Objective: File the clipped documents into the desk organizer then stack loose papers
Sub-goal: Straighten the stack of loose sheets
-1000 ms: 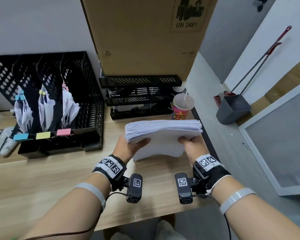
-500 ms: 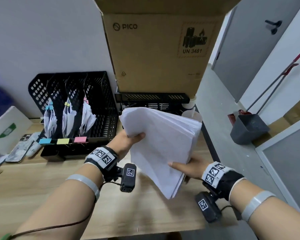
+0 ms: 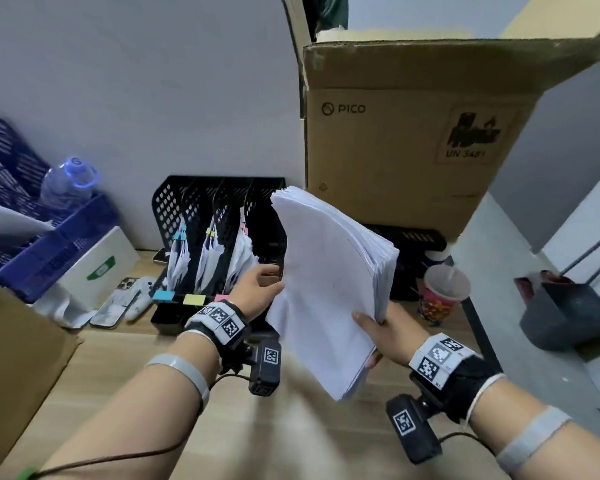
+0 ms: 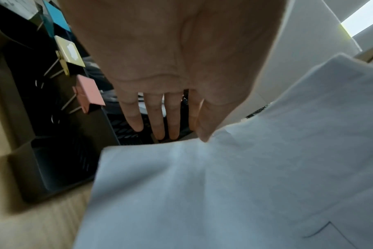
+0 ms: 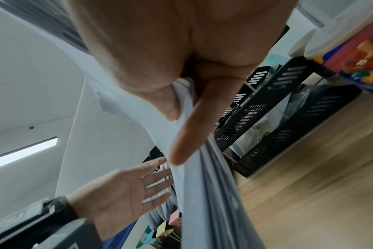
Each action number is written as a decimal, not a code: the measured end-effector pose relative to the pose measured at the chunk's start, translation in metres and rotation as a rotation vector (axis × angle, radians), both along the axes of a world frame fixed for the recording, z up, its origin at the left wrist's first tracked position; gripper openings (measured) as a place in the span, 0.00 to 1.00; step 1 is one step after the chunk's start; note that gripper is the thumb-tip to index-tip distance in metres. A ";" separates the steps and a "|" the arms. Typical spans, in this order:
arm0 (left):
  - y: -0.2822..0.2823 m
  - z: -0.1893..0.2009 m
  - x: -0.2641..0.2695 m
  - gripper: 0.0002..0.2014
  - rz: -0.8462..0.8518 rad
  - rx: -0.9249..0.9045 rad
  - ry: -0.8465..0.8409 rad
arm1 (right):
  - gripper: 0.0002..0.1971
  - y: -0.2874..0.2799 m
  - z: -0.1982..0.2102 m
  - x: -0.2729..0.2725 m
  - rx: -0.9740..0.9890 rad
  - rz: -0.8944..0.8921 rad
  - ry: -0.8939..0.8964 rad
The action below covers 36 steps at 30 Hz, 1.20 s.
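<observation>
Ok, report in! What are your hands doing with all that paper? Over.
Right hand pinches the paper stack, tilted on edge. Left hand open beside it. Clipped documents sit in the organizer. Nothing blocking.

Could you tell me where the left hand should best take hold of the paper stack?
Probably the stack's left long edge, coming from the left, thumb on top. The stack stands tilted, pinched only low on its right edge by the right hand; the open left hand is already beside that edge.

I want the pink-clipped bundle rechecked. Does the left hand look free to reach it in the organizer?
Probably yes. The left hand is open, fingers straight, beside the paper stack that the right hand grips. The pink-clipped bundle stands just beyond it in the organizer, with nothing between.
</observation>
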State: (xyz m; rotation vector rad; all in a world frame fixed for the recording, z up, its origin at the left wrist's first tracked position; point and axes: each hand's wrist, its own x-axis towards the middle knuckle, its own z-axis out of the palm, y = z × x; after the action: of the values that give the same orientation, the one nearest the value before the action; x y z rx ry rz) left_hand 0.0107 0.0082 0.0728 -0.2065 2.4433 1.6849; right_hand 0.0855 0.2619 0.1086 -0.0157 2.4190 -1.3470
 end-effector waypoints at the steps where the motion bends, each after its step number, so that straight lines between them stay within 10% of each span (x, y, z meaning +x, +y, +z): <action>1: -0.010 -0.001 -0.006 0.19 -0.012 -0.012 -0.024 | 0.23 -0.010 0.000 -0.004 -0.015 -0.029 -0.012; 15: -0.115 -0.027 -0.075 0.33 -0.268 -0.063 -0.011 | 0.06 -0.173 0.020 -0.087 0.345 -0.296 0.047; 22: -0.150 -0.026 -0.091 0.29 -0.257 0.037 0.015 | 0.26 -0.222 0.006 -0.139 0.371 -0.391 0.055; 28: -0.163 -0.027 -0.097 0.24 -0.208 0.177 0.015 | 0.20 -0.251 -0.031 -0.168 0.561 -0.482 0.071; 36: -0.167 -0.035 -0.099 0.23 -0.215 0.248 0.036 | 0.18 -0.264 -0.082 -0.164 0.314 -0.635 -0.020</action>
State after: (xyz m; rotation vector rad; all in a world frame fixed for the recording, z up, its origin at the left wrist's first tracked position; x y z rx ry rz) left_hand -0.0882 -0.1590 0.0374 0.1147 2.1613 1.8815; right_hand -0.0787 -0.0019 0.0268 0.9072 2.7011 -1.1498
